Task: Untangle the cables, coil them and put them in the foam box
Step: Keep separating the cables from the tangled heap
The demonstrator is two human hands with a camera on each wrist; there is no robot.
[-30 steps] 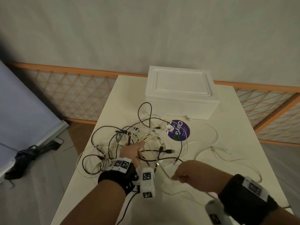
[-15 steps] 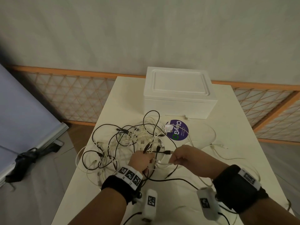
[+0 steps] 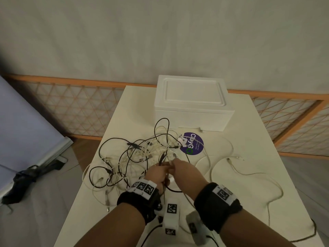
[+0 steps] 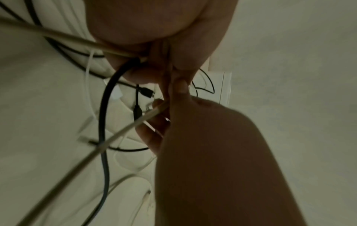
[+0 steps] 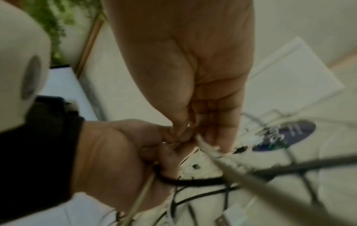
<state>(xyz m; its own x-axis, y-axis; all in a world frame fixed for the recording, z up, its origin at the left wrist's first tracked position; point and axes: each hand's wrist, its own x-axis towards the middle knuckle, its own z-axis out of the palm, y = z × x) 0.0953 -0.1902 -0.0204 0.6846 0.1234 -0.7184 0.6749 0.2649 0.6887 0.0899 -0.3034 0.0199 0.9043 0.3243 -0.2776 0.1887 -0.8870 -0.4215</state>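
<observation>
A tangle of black and white cables (image 3: 142,157) lies on the cream table (image 3: 249,139), in front of the closed white foam box (image 3: 193,102). My left hand (image 3: 159,172) grips a black cable (image 4: 105,107) and a white cable (image 4: 58,36) at the near edge of the tangle. My right hand (image 3: 179,168) meets it fingertip to fingertip and pinches a white cable (image 5: 222,160). In the right wrist view the left hand (image 5: 123,152) curls round the black cable (image 5: 193,182). A loose white cable (image 3: 249,173) trails across the table's right side.
A round purple sticker (image 3: 192,146) lies on the table just in front of the box. An orange-framed lattice fence (image 3: 71,107) runs behind the table. A blue-grey board (image 3: 23,125) leans at the left, with a dark umbrella (image 3: 26,177) on the floor.
My right hand has moved left and forward to meet the left hand. The left hand drew back from the pile, gripping cables, and the black loop near the box rose slightly.
</observation>
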